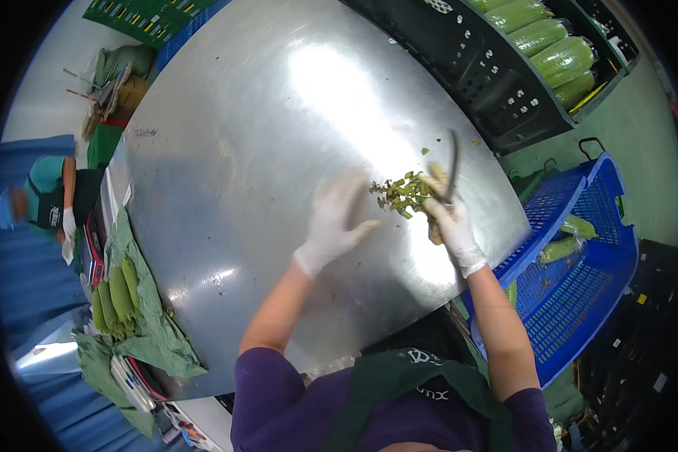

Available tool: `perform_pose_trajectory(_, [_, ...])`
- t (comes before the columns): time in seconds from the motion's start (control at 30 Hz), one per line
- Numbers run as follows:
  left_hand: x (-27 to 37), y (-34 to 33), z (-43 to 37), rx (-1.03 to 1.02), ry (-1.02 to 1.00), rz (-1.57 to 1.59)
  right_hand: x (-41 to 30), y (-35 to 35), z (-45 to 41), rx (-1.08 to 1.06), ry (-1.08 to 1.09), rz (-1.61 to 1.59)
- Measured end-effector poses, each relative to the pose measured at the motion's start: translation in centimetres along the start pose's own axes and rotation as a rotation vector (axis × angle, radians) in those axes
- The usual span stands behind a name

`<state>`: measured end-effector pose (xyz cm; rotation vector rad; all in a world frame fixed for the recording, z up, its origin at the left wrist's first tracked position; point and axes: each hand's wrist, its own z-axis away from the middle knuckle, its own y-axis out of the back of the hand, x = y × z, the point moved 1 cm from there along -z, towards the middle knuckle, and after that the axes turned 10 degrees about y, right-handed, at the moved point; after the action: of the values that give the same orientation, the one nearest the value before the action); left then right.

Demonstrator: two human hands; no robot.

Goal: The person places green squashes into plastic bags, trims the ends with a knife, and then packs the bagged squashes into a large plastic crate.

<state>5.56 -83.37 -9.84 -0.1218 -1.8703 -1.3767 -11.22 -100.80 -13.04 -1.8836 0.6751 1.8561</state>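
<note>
My left hand [334, 223], in a white glove and blurred, is over the metal table [248, 169] with its thumb apart from the fingers and nothing in it. Just to its right lies a small heap of cut green vegetable ends [400, 195] on the metal. My right hand [452, 220], also in a white glove, is at the right side of that heap and grips a knife, whose dark curved blade [455, 161] points away from me. Some fingers of this hand reach to the cut ends. A few loose bits lie beyond the heap.
A black crate [463, 62] of wrapped green gourds [559, 59] stands at the upper right. The blue basket [576, 316] at the right holds a few gourds. More long green gourds [116, 296] lie on green sheeting [164, 339] at the left, near a co-worker [51, 192].
</note>
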Motion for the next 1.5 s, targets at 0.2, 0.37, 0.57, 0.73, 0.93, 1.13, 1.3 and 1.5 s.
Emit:
perform_pose_trajectory(0.2, [-2.3, -0.6, 4.3, -0.064, 0.143, -0.252, 0.3, 0.4, -1.7, 0.014, 0.157, 0.528])
perform_pose_trajectory(0.37, [1.6, -7.8, -1.4, -0.034, -0.004, -0.085, 1.9, -1.3, -5.1, -0.213, 0.306, 0.628])
perform_pose_trajectory(0.57, [0.9, -7.7, 1.6, 0.100, 0.046, -0.359, 1.9, -5.0, -3.8, -0.158, 0.131, 0.169])
perform_pose_trajectory(0.73, [-1.6, -4.6, 4.7, 0.175, 0.072, -0.281, 3.1, -9.4, -4.3, -0.321, 0.071, 0.053])
perform_pose_trajectory(0.93, [-0.4, -3.5, 13.2, 0.209, 0.225, 0.006, 3.3, -14.2, 2.4, -0.388, 0.043, -0.003])
perform_pose_trajectory(1.13, [2.1, -2.4, 28.0, 0.350, 0.490, -0.030, 1.3, -21.5, 13.5, -0.621, 0.261, 0.044])
perform_pose_trajectory(1.3, [5.7, -3.6, 42.5, 0.423, 0.804, -0.221, 1.3, -27.1, 25.8, -0.840, 0.503, -0.027])
perform_pose_trajectory(1.5, [7.0, -7.0, 56.8, 0.377, 1.266, -0.536, -2.6, -28.6, 32.7, -1.157, -0.392, -0.614])
